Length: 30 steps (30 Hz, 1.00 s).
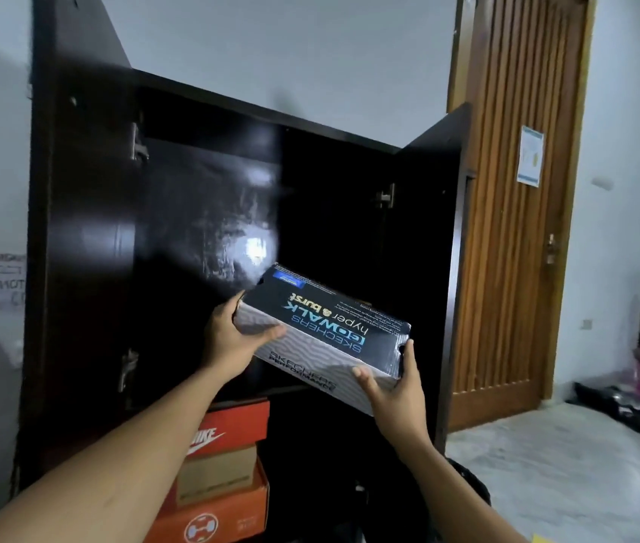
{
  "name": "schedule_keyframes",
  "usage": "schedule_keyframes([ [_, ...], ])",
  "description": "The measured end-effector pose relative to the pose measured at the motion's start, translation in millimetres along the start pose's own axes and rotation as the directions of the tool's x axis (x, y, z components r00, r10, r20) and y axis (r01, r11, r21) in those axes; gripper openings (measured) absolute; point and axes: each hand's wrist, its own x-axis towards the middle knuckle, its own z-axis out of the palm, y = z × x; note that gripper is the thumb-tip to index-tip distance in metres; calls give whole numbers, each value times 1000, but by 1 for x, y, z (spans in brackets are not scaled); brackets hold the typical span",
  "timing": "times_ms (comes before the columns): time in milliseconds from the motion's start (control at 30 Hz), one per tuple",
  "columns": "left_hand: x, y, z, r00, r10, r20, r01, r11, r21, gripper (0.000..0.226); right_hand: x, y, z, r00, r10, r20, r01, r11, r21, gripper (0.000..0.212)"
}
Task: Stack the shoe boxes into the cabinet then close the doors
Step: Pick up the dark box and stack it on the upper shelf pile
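Two hands hold a Skechers shoe box point(326, 331) up in the air in front of the open dark cabinet point(208, 213). The box is tilted, with its black lid on top and its left end higher. The left hand point(232, 339) grips the left end: the thumb sits at the top corner and the fingers point(267, 333) lie spread along the near gray side. The right hand point(396, 389) grips the right corner: the thumb goes up the end and the fingers point(363, 376) press on the near side. Both cabinet doors stand open. Below the box, low in the cabinet, an orange Nike box point(228, 429) sits on other boxes.
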Motion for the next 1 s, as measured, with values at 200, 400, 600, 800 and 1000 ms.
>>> schedule_keyframes([
  [200,72,2,50,991,2,-131,5,999,54,96,67,18,37,988,-15,-155,17,1000,10,104],
  [400,114,6,118,997,-67,35,74,960,-270,79,122,40,64,957,-8,-290,-1,1000,-31,87],
  [600,128,-6,170,959,-90,268,152,964,-220,56,164,63,82,958,-11,-286,-28,991,-133,68],
  [800,136,-8,196,928,-108,356,194,957,-217,57,198,89,84,976,-117,-182,80,977,-198,56],
  [1000,140,-23,208,931,-78,356,93,995,-27,90,224,110,76,995,-100,-13,93,957,-274,53],
])
